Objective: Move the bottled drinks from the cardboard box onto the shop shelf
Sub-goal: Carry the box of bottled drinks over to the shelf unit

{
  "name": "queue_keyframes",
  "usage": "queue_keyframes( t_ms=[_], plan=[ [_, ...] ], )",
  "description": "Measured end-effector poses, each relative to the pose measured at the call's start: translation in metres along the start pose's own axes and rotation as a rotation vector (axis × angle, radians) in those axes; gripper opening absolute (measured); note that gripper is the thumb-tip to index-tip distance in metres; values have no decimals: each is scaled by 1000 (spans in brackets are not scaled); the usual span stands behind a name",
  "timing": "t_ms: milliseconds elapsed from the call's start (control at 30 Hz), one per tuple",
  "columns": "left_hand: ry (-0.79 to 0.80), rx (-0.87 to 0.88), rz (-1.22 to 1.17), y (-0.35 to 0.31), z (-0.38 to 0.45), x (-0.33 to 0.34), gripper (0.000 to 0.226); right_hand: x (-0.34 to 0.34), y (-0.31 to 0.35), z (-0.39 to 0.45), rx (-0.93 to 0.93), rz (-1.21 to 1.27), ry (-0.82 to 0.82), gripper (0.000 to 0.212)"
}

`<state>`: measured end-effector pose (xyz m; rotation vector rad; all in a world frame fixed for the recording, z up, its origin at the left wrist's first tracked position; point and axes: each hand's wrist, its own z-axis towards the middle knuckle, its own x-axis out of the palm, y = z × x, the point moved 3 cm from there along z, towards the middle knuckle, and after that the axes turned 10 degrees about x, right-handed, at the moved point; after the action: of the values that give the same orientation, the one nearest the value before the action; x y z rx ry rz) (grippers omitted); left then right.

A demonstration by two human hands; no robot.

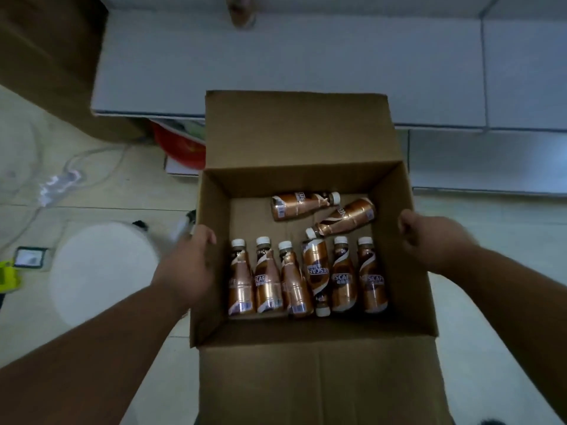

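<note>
Two bare forearms, sleeveless to the frame edge, unadorned hands (184,265).

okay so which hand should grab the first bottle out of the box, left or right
Probably the right hand. It hovers curled and free by the cardboard box wall, near the rightmost bottle. The left hand seems to be gripping the opposite wall.

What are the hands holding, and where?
The left hand grips the box's left wall at its rim. The right hand, loosely curled at the right rim, holds nothing clearly.
</note>
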<state>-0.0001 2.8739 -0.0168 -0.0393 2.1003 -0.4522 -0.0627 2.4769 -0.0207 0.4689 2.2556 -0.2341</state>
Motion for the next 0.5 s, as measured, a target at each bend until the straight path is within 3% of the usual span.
queue_keyframes(
  t_ms=[267,500],
  plan=[
    [100,129,60,11,108,178,42,162,-62,93,163,37,30,16],
    [128,177,110,18,209,296,40,256,-92,199,235,41,-7,18]
  ],
)
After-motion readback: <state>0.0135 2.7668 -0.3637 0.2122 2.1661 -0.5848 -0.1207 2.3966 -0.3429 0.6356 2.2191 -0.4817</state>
